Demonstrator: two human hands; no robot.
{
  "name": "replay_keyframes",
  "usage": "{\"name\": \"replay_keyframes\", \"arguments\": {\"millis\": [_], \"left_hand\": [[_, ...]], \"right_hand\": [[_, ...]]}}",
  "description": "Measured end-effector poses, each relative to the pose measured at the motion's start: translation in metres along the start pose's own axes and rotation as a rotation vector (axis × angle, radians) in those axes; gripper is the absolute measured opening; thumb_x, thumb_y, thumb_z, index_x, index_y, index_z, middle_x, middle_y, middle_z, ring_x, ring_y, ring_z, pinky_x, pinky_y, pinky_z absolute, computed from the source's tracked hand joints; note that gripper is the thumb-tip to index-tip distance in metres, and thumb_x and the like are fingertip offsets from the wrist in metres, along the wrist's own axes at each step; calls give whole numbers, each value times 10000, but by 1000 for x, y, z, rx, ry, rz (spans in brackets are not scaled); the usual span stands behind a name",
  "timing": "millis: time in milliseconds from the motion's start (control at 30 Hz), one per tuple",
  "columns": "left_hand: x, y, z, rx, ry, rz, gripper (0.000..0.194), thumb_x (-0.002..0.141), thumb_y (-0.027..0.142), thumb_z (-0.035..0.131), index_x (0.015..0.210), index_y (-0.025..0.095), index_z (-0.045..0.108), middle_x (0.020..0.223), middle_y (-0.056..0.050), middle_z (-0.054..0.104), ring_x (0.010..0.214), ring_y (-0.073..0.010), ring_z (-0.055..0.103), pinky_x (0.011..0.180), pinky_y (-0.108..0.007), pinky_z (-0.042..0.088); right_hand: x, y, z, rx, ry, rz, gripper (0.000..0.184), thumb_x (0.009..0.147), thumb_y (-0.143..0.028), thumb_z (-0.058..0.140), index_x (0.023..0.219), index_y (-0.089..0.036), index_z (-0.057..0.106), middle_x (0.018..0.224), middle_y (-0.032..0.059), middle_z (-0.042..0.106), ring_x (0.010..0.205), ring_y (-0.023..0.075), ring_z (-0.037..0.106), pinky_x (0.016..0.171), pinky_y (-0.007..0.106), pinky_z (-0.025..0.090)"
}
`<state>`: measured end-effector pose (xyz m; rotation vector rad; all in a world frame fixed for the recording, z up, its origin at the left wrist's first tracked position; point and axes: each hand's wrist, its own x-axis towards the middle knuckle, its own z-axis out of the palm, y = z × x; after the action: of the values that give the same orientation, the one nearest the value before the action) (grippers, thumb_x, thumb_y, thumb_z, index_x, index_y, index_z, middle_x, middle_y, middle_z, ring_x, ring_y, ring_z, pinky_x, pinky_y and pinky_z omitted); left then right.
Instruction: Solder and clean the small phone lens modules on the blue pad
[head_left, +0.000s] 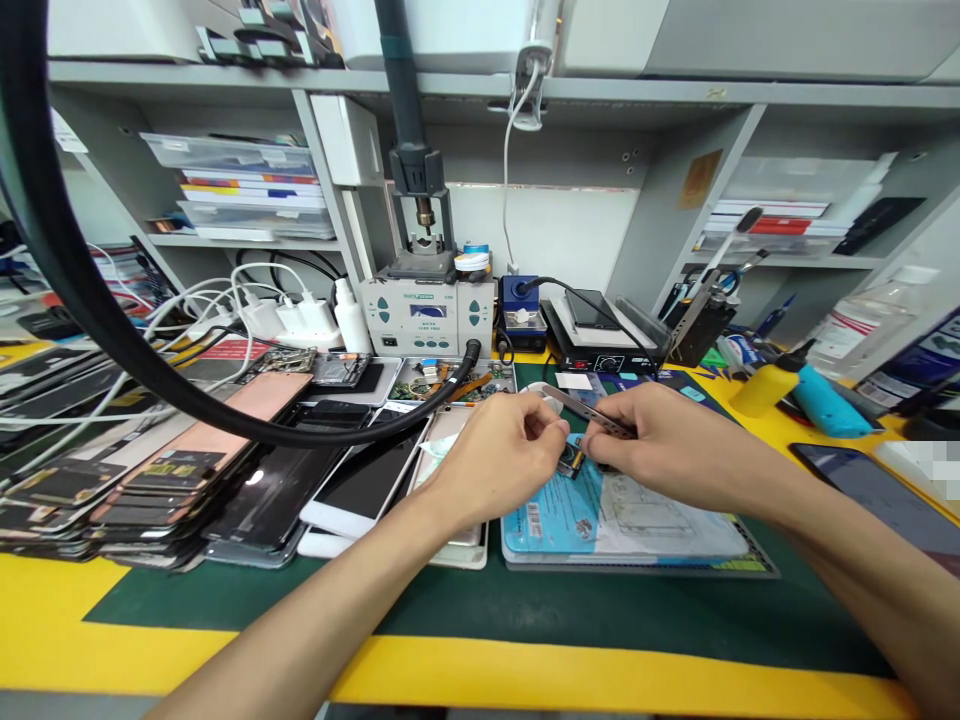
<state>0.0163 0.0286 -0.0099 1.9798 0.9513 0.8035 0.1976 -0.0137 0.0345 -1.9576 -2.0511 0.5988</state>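
My right hand [637, 430] grips metal tweezers [589, 413], their tips pointing left toward the fingers of my left hand. My left hand [517, 440] is closed in a pinch; what lies between thumb and forefinger is too small to make out. Just below the two hands sits a small dark electronic part [571, 458] with gold edges, partly hidden by the fingers. It is over a blue and white plastic-covered box [551, 510] lying on the green mat [450, 600]. A white round object [541, 390] shows behind the fingertips.
Phone housings and screens [277, 490] are piled on the left. A thick black hose [187, 405] arches across them from the hot-air station [427, 315]. Small boards fill a tray [397, 368] behind my left hand. Bottles [765, 385] and a phone [862, 485] lie to the right.
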Motion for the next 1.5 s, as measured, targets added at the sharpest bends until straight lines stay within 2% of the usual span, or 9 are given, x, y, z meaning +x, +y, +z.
{"name": "replay_keyframes", "arguments": {"millis": [367, 900, 1133, 1267, 1500], "left_hand": [[2, 1, 2, 69, 13, -5, 201, 909, 285, 549, 762, 179, 635, 679, 28, 616, 617, -129, 515, 561, -258, 352], [4, -3, 0, 107, -55, 32, 185, 959, 253, 497, 809, 189, 584, 698, 34, 556, 649, -139, 491, 581, -279, 337], [5, -5, 0, 24, 32, 25, 212, 958, 303, 518, 798, 186, 593, 729, 26, 603, 683, -149, 526, 624, -280, 364], [6, -6, -1, 20, 88, 9, 218, 938, 286, 528, 748, 186, 564, 702, 24, 589, 674, -152, 516, 627, -287, 364], [8, -8, 0, 47, 94, 0, 181, 898, 226, 524, 740, 187, 601, 689, 16, 614, 656, -154, 529, 609, -285, 369]], "right_hand": [[-1, 1, 2, -49, -10, -4, 297, 837, -361, 535, 632, -211, 379, 598, -47, 314, 573, 118, 297, 501, 304, 209], [-1, -1, 1, -82, -40, -4, 295, 847, -361, 544, 645, -213, 388, 583, -49, 316, 558, 119, 285, 499, 314, 208], [0, 0, 1, -85, -32, 13, 296, 853, -363, 533, 640, -212, 395, 589, -46, 334, 560, 119, 295, 495, 306, 224], [1, 4, 2, -122, -8, 44, 340, 859, -378, 534, 620, -216, 354, 564, -48, 296, 541, 121, 276, 479, 309, 216], [-1, 7, 3, -146, -56, 61, 357, 856, -399, 536, 618, -216, 343, 546, -51, 268, 509, 117, 247, 460, 322, 161]]}}
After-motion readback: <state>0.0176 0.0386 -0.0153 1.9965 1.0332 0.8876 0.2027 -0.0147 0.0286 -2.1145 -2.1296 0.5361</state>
